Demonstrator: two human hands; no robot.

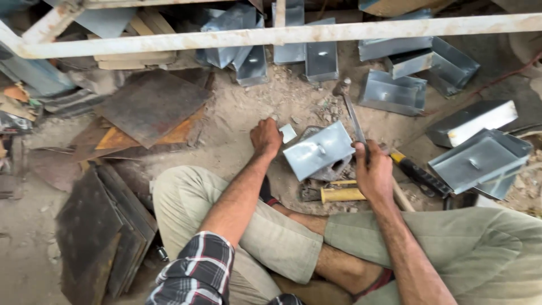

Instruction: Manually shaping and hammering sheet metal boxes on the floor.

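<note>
I sit cross-legged on a dirt floor. My right hand (374, 172) grips the handle of a hammer (351, 110), whose head points away from me, raised over the ground. My left hand (266, 137) rests fingers-down on the ground, touching a small pale metal piece (288, 133) beside a folded sheet-metal box (318, 150). That box lies tilted on a dark metal block, between my two hands.
A yellow-handled tool (339, 195) and a black-and-yellow handled tool (419, 173) lie near my right knee. Several sheet-metal boxes (479, 158) lie scattered ahead and right. Rusty plates (152, 104) and stacked dark sheets (104, 231) sit left. A white painted frame bar (271, 36) crosses overhead.
</note>
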